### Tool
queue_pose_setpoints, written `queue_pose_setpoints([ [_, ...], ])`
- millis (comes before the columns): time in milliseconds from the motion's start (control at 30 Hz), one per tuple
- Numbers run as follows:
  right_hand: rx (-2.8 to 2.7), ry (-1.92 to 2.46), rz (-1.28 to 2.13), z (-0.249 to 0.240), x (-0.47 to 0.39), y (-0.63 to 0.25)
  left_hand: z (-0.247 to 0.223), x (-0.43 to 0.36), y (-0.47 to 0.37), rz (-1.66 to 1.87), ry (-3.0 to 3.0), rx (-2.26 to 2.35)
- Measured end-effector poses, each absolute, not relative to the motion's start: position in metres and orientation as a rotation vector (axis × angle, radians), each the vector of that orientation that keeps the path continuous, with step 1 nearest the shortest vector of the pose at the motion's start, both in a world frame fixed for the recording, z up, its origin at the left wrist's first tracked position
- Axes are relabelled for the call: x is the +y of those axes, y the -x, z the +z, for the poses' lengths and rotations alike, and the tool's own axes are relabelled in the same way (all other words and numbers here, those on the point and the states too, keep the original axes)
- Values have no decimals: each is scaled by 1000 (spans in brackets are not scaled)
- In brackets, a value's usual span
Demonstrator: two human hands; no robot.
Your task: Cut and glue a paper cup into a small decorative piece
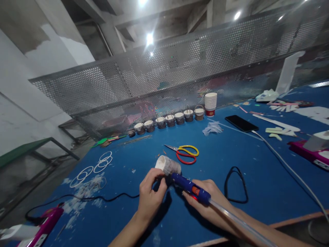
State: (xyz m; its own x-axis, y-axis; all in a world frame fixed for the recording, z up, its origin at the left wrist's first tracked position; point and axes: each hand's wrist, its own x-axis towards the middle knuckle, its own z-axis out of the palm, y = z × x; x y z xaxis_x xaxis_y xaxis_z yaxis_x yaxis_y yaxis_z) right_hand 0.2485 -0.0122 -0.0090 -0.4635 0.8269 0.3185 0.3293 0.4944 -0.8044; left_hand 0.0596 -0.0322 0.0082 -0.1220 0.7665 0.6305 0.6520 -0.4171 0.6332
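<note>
In my right hand (205, 197) is a blue hot glue gun (190, 187), a clear glue stick (236, 219) running out of its back. Its nozzle end is close to a small whitish paper cup (171, 165) that lies on its side. My left hand (153, 190) pinches the cup near its rim with thumb and fingers. Whether the nozzle touches the cup I cannot tell. Just beyond the cup, scissors (186, 152) with one yellow and one red handle lie on the blue table (144, 219).
Several small dark-sided cups (170, 120) stand in a row at the back beside stacked paper cups (210, 103). A phone (241, 123) with a white cable lies right. White rings (102, 163) lie left, a power strip (47, 223) near-left. A perforated metal screen (164, 82) rises behind.
</note>
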Motion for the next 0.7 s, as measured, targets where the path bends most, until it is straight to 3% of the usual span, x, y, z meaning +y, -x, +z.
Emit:
queue_pose_setpoints([
  [367,-1764,853,1089,4,-18,-263,8,-31,-59,1598,-1768,1755],
  [700,-1572,783,1078,9,17,-214,4,-31,-63,1634,-1927,1660],
])
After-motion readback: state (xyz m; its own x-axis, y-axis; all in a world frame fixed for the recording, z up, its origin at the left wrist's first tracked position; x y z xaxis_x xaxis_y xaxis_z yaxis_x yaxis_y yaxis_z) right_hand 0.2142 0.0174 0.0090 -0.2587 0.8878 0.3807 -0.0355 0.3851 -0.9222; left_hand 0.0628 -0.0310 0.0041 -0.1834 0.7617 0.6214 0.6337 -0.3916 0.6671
